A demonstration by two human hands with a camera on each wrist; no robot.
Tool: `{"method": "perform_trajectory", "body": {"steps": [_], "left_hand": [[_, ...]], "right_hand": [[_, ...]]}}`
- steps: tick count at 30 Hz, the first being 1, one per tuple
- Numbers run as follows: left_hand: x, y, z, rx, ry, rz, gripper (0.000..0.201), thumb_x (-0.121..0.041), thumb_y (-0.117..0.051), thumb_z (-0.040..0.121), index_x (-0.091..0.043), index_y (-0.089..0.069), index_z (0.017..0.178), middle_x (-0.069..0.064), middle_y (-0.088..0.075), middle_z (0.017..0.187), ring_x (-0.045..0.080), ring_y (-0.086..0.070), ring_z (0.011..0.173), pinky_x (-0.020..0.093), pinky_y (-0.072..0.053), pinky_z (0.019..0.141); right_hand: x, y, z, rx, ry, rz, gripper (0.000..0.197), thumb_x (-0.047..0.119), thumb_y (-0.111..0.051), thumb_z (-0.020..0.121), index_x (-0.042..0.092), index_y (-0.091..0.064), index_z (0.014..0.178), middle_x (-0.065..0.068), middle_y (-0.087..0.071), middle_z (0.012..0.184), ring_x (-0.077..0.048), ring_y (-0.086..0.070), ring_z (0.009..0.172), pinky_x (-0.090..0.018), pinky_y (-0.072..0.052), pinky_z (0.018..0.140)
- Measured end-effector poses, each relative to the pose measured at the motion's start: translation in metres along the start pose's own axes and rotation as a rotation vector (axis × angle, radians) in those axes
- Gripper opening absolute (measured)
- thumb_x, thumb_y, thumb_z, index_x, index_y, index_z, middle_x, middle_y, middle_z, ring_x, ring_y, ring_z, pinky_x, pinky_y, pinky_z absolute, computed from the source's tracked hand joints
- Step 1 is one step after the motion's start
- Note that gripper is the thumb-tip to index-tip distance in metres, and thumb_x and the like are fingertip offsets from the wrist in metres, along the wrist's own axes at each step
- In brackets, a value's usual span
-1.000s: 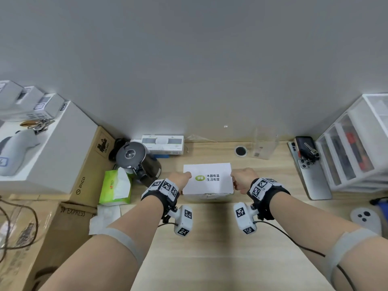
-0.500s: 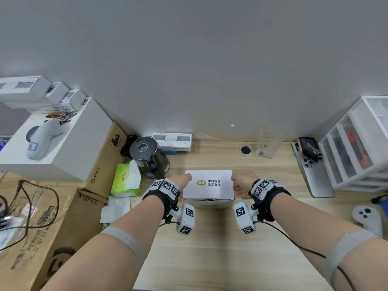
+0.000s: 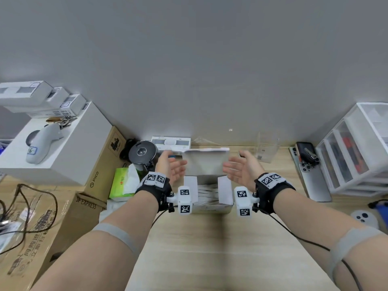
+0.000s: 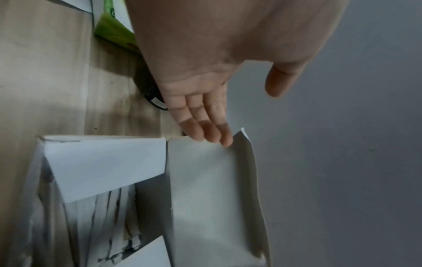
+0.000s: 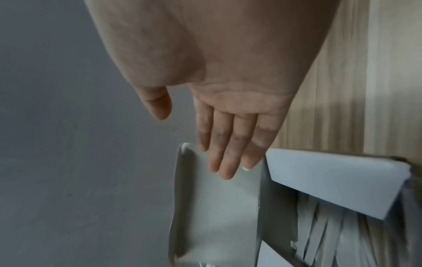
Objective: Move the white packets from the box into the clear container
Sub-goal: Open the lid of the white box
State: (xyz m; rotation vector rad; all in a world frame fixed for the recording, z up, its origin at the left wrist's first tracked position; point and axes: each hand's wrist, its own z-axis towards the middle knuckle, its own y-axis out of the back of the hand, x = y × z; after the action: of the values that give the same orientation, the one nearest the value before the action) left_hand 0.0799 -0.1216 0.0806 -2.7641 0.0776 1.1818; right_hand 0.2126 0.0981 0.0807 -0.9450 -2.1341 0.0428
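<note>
The white box (image 3: 210, 208) stands on the wooden desk with its lid (image 3: 205, 162) swung up and its two side flaps spread. Several white packets (image 3: 206, 194) stand in a row inside it. My left hand (image 3: 174, 162) is open at the lid's left edge, straight fingers (image 4: 205, 130) touching the lid (image 4: 212, 189). My right hand (image 3: 235, 164) mirrors it on the right, fingers (image 5: 226, 159) lying flat on the lid (image 5: 219, 207). Packets (image 4: 107, 216) (image 5: 331, 234) show under the flaps. The clear container (image 3: 266, 149) stands empty at the back right, by the wall.
A black cylindrical appliance (image 3: 142, 153) and a green tissue pack (image 3: 123, 181) sit left of the box. A flat white carton (image 3: 171, 143) lies behind it. A phone (image 3: 312, 175) and a white drawer unit (image 3: 357, 152) are on the right; cardboard boxes (image 3: 63, 217) stand left.
The box's lid was closed with both hands gripping its sides; now the lid stands up, the packets show, and both hands are open beside the lid.
</note>
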Motion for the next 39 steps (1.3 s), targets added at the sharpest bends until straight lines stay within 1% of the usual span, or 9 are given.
{"method": "perform_trajectory", "body": {"steps": [2,7,11,16,20,24,30,36,39], "left_hand": [[-0.003,-0.003,0.000,0.000,0.004,0.053,0.041,-0.034,-0.052,0.099,-0.003,-0.049,0.125,0.020,-0.071,0.108,0.033,-0.067,0.091,0.045,-0.054,0.091],[0.012,-0.007,0.004,-0.113,0.054,0.515,0.048,-0.031,-0.069,0.087,0.004,-0.061,0.119,0.013,-0.067,0.089,0.026,-0.064,0.074,0.039,-0.058,0.080],[0.034,-0.005,0.006,-0.100,0.068,0.875,0.054,-0.046,-0.079,0.075,-0.009,-0.056,0.105,0.009,-0.064,0.097,0.030,-0.066,0.095,0.038,-0.058,0.086],[0.076,-0.007,0.044,-0.119,0.018,1.005,0.110,-0.076,-0.085,0.018,-0.017,-0.070,0.109,0.001,-0.075,0.094,0.023,-0.074,0.084,0.040,-0.062,0.080],[0.067,-0.022,0.008,-0.197,0.010,1.036,0.111,-0.064,-0.090,0.042,-0.006,-0.051,0.128,0.009,-0.066,0.118,0.029,-0.067,0.105,0.039,-0.057,0.091],[0.078,-0.018,0.007,-0.280,0.014,1.045,0.103,-0.042,-0.093,0.064,-0.002,-0.033,0.138,0.010,-0.059,0.125,0.028,-0.064,0.110,0.034,-0.054,0.081],[0.089,-0.007,0.012,-0.229,-0.053,1.032,0.081,-0.041,-0.081,0.074,-0.004,-0.036,0.131,0.008,-0.058,0.113,0.026,-0.055,0.089,0.032,-0.046,0.071],[0.079,0.005,0.011,-0.185,-0.127,0.938,0.063,-0.037,-0.071,0.085,-0.005,-0.040,0.129,-0.003,-0.055,0.090,0.012,-0.055,0.071,0.026,-0.040,0.058],[0.067,0.010,0.011,-0.224,-0.176,0.910,0.064,-0.033,-0.065,0.091,-0.002,-0.038,0.139,0.005,-0.058,0.111,0.026,-0.057,0.092,0.030,-0.044,0.078]], "right_hand": [[0.003,-0.001,0.004,0.019,0.029,-0.040,0.045,0.042,-0.043,0.097,0.011,-0.061,0.124,-0.008,-0.069,0.121,-0.026,-0.067,0.107,-0.041,-0.051,0.091],[0.001,-0.006,0.018,-0.043,0.024,-0.266,0.040,0.031,-0.054,0.096,0.011,-0.056,0.130,-0.005,-0.059,0.124,-0.023,-0.065,0.104,-0.035,-0.055,0.080],[-0.016,-0.001,0.035,-0.171,0.118,-0.816,0.045,0.024,-0.067,0.086,0.008,-0.057,0.127,-0.004,-0.058,0.107,-0.023,-0.058,0.096,-0.037,-0.052,0.085],[-0.043,-0.001,0.042,-0.229,0.145,-1.323,0.062,0.041,-0.072,0.073,0.014,-0.050,0.124,-0.009,-0.051,0.123,-0.027,-0.055,0.105,-0.035,-0.048,0.086],[-0.063,-0.010,0.047,-0.299,0.140,-1.325,0.088,0.045,-0.081,0.063,0.009,-0.040,0.131,-0.011,-0.044,0.129,-0.030,-0.054,0.113,-0.037,-0.048,0.087],[-0.076,-0.014,0.051,-0.352,0.137,-1.405,0.101,0.050,-0.083,0.056,0.006,-0.035,0.133,-0.012,-0.043,0.130,-0.029,-0.053,0.114,-0.037,-0.049,0.086],[-0.084,-0.017,0.048,-0.423,0.103,-1.512,0.090,0.049,-0.083,0.059,0.009,-0.035,0.123,-0.011,-0.042,0.120,-0.026,-0.051,0.094,-0.032,-0.043,0.068],[-0.076,-0.024,0.043,-0.455,0.158,-1.322,0.076,0.042,-0.070,0.068,0.007,-0.037,0.126,-0.013,-0.043,0.126,-0.031,-0.051,0.110,-0.037,-0.045,0.084],[-0.061,-0.019,0.039,-0.437,0.228,-1.130,0.064,0.027,-0.064,0.074,0.006,-0.038,0.129,-0.014,-0.042,0.130,-0.032,-0.051,0.113,-0.039,-0.045,0.087]]}}
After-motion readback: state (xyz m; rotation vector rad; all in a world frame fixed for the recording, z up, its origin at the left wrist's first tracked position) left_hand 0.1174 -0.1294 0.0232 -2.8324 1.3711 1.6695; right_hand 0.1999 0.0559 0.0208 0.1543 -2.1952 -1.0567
